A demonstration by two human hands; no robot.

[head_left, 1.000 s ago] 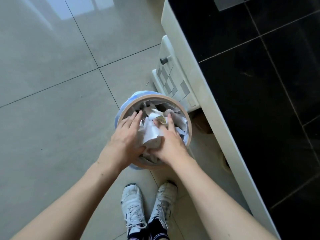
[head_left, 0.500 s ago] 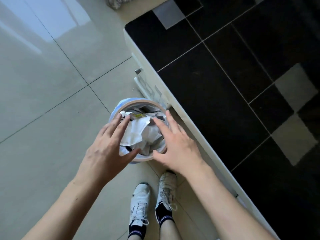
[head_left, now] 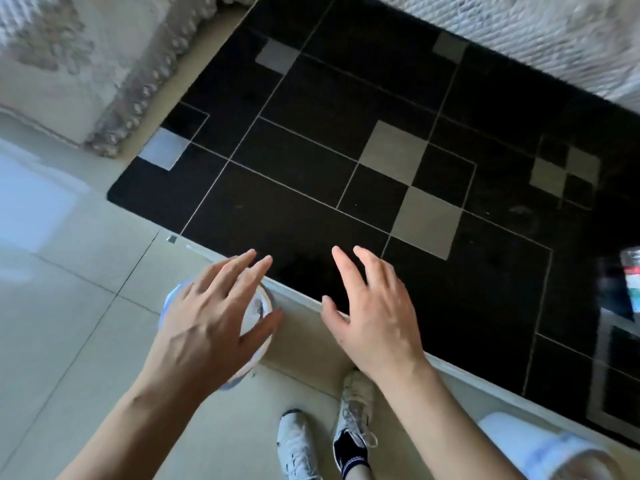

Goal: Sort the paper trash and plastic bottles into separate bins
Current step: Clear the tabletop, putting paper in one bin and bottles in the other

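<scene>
My left hand (head_left: pixel 214 320) hovers with spread fingers above a round bin (head_left: pixel 265 306) with a tan rim on the floor, hiding most of it; white paper shows inside. My right hand (head_left: pixel 372 313) is raised beside it, fingers spread and holding nothing, over the edge of the black table (head_left: pixel 311 140). A plastic bottle (head_left: pixel 632 282) with a red and green label lies at the table's right edge, blurred. A second white bin (head_left: pixel 526 441) stands at the lower right by the table.
The black tabletop with grey squares fills the middle and right. A pale textured sofa (head_left: pixel 69 64) lies beyond at the top left and a white ribbed cover (head_left: pixel 519 39) at the top right. My two shoes (head_left: pixel 325 431) stand on the light floor tiles.
Both hands have let go of the paper and lifted out of the bin, fingers spreading. The view has swung up and right over the table, bringing a bottle and a second bin into sight.
</scene>
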